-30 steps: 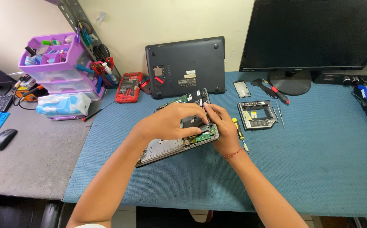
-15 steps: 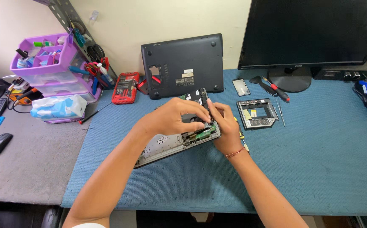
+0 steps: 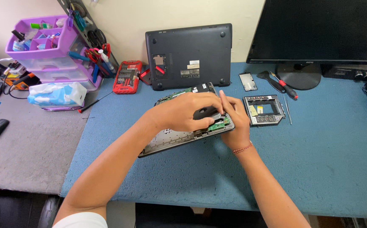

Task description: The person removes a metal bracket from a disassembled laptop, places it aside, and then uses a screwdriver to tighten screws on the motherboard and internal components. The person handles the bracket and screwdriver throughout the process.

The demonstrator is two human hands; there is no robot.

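Blue mat, opened laptop between your hands.

Your blue work mat (image 3: 318,169) carries the opened laptop chassis (image 3: 170,137) at its middle, circuit board exposed, so the stripping-down is, by my reading, well underway: the dark bottom cover (image 3: 189,55) already leans against the wall behind, and a metal drive caddy (image 3: 263,110) lies out just right of the chassis beside a red-handled screwdriver (image 3: 282,84). Your left hand (image 3: 183,112) is curled over a small black part (image 3: 205,112) at the chassis's right end, apparently gripping it. Your right hand (image 3: 234,118) presses fingers onto the same corner; whether it pinches anything I cannot tell. The board looks still seated, so its removal seems left. A red bit set (image 3: 127,77) waits near the purple organiser (image 3: 44,46).
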